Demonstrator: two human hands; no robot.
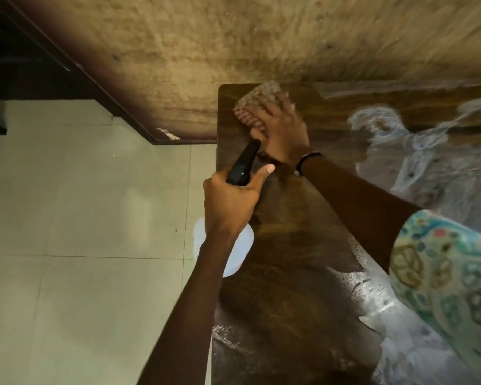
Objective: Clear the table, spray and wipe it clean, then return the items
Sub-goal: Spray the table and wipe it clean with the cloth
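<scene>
Wiping step in hand: cloth point(254, 105) lies at the table's point(283, 273) far-left corner, pressed under the right hand point(282, 137); left hand point(233, 198) grips the spray bottle point(235, 245) beside that edge; next, judged, wiping the remaining table.

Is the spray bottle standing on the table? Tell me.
No, the left hand grips the spray bottle by its black head, off the table's edge.

We see a rough, stained tan plaster wall point(233, 45) up top. A dark brown wooden skirting strip point(117, 104) runs diagonally along its base, with chipped white paint near the corner. Pale greenish-white floor tiles point(81, 218) fill the left; thin grout lines, a few dark specks.
</scene>
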